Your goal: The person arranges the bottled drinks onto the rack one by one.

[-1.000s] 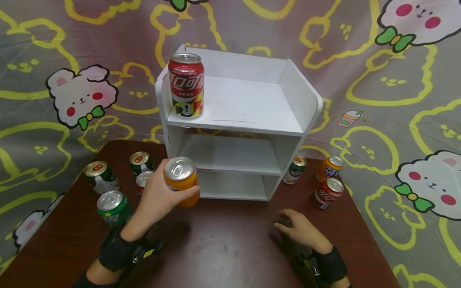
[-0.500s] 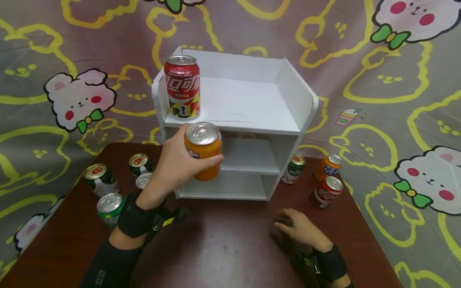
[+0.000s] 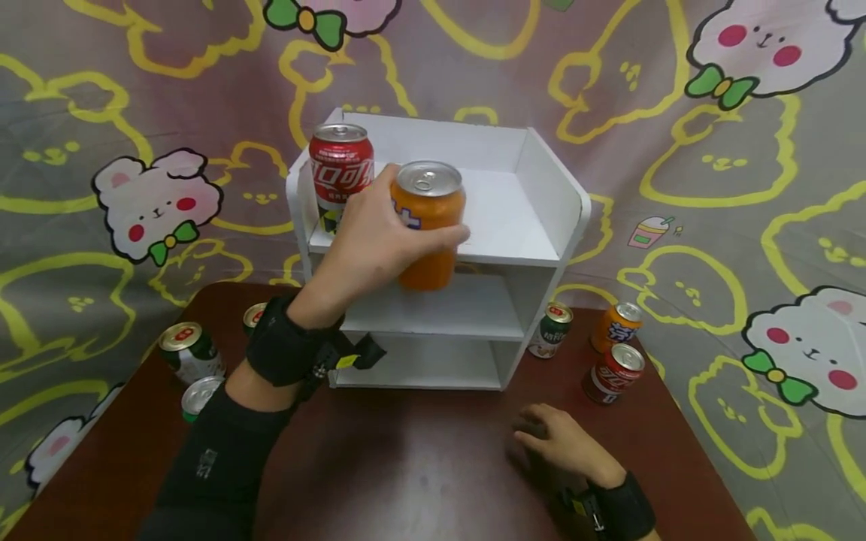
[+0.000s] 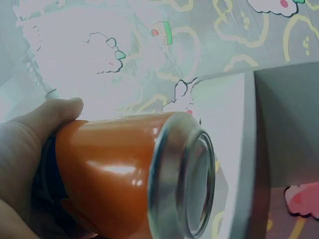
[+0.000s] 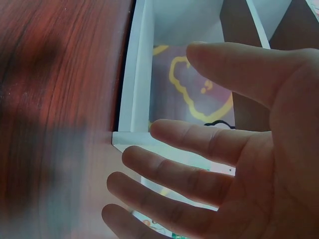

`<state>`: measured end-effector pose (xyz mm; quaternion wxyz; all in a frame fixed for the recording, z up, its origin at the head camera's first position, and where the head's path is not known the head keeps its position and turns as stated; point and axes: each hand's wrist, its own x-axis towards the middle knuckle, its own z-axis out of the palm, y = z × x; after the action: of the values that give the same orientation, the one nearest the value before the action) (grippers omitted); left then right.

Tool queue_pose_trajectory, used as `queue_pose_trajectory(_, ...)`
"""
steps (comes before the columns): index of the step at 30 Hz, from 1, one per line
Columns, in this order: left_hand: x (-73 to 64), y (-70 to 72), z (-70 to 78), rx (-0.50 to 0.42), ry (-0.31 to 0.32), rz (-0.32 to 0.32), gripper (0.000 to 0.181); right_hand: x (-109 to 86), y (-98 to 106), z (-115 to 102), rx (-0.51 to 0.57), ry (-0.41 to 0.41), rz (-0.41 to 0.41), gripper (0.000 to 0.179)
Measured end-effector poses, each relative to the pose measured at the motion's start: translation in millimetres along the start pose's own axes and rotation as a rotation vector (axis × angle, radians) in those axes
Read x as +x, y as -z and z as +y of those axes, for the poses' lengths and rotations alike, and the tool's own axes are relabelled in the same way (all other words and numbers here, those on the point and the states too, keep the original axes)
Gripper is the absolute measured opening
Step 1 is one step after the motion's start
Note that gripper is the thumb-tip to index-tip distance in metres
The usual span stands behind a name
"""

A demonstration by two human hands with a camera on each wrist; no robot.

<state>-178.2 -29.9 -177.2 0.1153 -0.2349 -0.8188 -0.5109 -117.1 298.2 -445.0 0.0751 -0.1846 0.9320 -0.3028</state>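
Note:
My left hand [image 3: 379,233] grips an orange soda can [image 3: 433,255] round its side, held upright in front of the top shelf of a white shelf unit [image 3: 501,203]. In the left wrist view the can [image 4: 114,169] shows its silver end, with thumb and palm wrapped at the other end. A red cola can [image 3: 340,169] stands at the left end of the top shelf, partly behind my left hand. My right hand [image 3: 564,443] rests low over the table at the right, holding nothing. Its fingers [image 5: 189,164] are spread and relaxed in the right wrist view.
On the table's right stand a green-and-white can [image 3: 550,330], another orange can [image 3: 617,327] and a dark red cola can [image 3: 612,374]. At left are a green-and-white can [image 3: 192,353], a green can [image 3: 201,396] and a partly hidden can [image 3: 253,315]. A patterned curtain [image 3: 710,225] hangs behind.
My left hand has lifted the orange soda can up and to the right, from near the table to top-shelf height. The right hand stays in place. The head view tilts slightly upward.

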Motion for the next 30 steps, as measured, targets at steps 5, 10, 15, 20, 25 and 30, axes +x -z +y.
queue_pose_trajectory(5,13.0,-1.5,8.3,0.044,0.003,0.027,0.070,0.6,-2,0,0.005,0.015,0.002,0.040)
queue_pose_trajectory(10,24.1,-7.6,7.7,0.023,0.023,0.048,0.068,0.0,-3,1,-0.003,0.009,0.013,0.038)
queue_pose_trajectory(15,32.1,-13.1,2.4,0.010,0.050,0.075,0.068,-0.7,1,-1,-0.010,0.028,0.023,0.040)
queue_pose_trajectory(20,42.4,-14.9,-4.7,0.032,0.082,0.090,0.073,1.3,5,1,-0.022,0.019,0.049,0.038)
queue_pose_trajectory(25,45.2,-13.0,-11.3,0.013,0.101,0.094,0.074,3.5,3,3,-0.017,0.015,0.055,0.038)
queue_pose_trajectory(30,46.3,-18.3,-13.1,-0.013,0.093,0.081,0.075,-2.0,0,4,-0.001,0.004,0.046,0.039)
